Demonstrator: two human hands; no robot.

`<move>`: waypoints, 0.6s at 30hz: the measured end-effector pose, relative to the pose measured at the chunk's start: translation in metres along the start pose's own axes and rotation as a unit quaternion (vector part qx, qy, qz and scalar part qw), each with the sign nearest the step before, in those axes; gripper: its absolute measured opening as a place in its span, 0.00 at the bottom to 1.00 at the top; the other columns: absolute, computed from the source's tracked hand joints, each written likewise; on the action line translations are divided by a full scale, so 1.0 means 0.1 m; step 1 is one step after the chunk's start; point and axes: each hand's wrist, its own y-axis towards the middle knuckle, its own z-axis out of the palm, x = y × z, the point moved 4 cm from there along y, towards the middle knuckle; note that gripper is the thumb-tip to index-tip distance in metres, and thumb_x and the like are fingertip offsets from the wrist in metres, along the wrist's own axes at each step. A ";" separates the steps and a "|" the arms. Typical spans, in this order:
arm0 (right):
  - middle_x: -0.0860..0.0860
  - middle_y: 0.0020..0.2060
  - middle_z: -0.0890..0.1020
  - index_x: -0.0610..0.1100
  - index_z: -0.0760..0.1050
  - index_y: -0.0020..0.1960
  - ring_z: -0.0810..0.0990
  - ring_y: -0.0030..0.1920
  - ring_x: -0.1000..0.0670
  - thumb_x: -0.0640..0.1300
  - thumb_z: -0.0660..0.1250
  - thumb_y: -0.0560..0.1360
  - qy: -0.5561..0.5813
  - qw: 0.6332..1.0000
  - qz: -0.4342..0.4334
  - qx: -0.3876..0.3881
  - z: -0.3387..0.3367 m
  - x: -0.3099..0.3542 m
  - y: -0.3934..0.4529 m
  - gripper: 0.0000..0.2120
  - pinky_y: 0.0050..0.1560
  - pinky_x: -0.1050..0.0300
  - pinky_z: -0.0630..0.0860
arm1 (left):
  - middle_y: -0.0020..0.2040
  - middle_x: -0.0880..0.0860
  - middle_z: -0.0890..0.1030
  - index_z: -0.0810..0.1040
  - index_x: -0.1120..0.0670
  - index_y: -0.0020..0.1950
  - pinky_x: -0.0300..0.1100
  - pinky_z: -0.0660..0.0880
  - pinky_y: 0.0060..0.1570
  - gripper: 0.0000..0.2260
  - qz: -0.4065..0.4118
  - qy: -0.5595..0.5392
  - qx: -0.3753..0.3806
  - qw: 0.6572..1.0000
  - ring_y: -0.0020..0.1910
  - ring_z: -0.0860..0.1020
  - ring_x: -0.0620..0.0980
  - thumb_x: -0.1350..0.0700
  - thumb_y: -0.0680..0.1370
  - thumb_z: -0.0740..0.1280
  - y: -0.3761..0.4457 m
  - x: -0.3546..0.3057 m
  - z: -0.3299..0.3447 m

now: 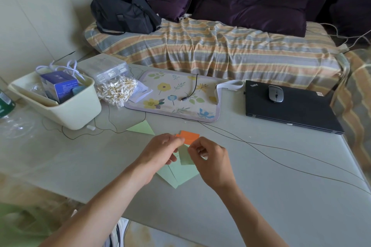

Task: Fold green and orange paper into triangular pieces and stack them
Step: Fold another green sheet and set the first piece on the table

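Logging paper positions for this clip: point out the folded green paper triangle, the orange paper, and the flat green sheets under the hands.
folded green paper triangle [142, 128], head view, centre face
orange paper [190, 137], head view, upper face
flat green sheets [181, 175], head view, lower exposed part

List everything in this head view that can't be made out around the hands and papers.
- Orange paper: near edge hidden by the left hand and right hand, so its fold state is unclear.
- Small green piece: sides covered by both hands' fingers; shape uncertain.
- Green sheets below: how many overlap is unclear, partly under the left hand.
- Green container: cut off by the left edge.
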 end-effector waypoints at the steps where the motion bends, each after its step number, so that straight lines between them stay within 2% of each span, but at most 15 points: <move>1: 0.57 0.31 0.79 0.45 0.77 0.38 0.77 0.34 0.55 0.37 0.71 0.75 0.012 1.000 0.021 0.005 -0.01 -0.01 0.00 0.08 0.38 0.68 0.73 | 0.38 0.48 0.80 0.81 0.54 0.47 0.40 0.74 0.38 0.08 0.020 0.021 -0.013 1.000 0.34 0.80 0.46 0.50 0.78 0.70 0.00 0.00 -0.01; 3: 0.58 0.29 0.77 0.46 0.77 0.37 0.76 0.33 0.57 0.37 0.70 0.74 0.033 0.998 0.059 0.020 -0.03 -0.02 0.00 0.09 0.36 0.71 0.69 | 0.35 0.47 0.79 0.81 0.54 0.43 0.39 0.73 0.38 0.05 0.049 0.025 -0.039 0.998 0.32 0.79 0.44 0.53 0.76 0.73 0.01 0.01 -0.03; 7: 0.57 0.31 0.79 0.46 0.78 0.38 0.77 0.34 0.59 0.39 0.71 0.75 0.048 0.994 0.090 0.042 0.00 -0.04 -0.01 0.08 0.37 0.72 0.70 | 0.34 0.49 0.80 0.82 0.54 0.41 0.37 0.74 0.35 0.06 0.078 0.042 -0.053 0.995 0.31 0.80 0.43 0.54 0.74 0.76 -0.01 0.00 -0.05; 12: 0.56 0.32 0.80 0.44 0.79 0.40 0.77 0.34 0.60 0.39 0.70 0.76 0.054 0.992 0.097 0.065 0.01 -0.02 0.01 0.06 0.37 0.72 0.69 | 0.36 0.51 0.83 0.83 0.52 0.41 0.46 0.78 0.45 0.04 0.092 0.064 -0.016 0.994 0.35 0.82 0.45 0.54 0.74 0.75 -0.03 0.00 0.02; 15: 0.58 0.30 0.78 0.43 0.78 0.39 0.76 0.33 0.60 0.38 0.69 0.76 0.040 0.993 0.096 0.060 0.00 -0.02 0.00 0.07 0.36 0.72 0.68 | 0.38 0.52 0.85 0.85 0.50 0.40 0.53 0.80 0.52 0.04 0.096 0.037 -0.016 0.995 0.40 0.85 0.50 0.57 0.75 0.74 -0.03 -0.01 0.01; 18: 0.58 0.29 0.78 0.43 0.79 0.39 0.76 0.33 0.60 0.39 0.70 0.76 0.045 0.992 0.102 0.065 -0.01 -0.01 -0.01 0.07 0.36 0.72 0.68 | 0.39 0.52 0.86 0.85 0.48 0.40 0.55 0.80 0.55 0.05 0.106 0.040 -0.027 0.993 0.44 0.85 0.54 0.57 0.75 0.74 -0.03 -0.01 0.00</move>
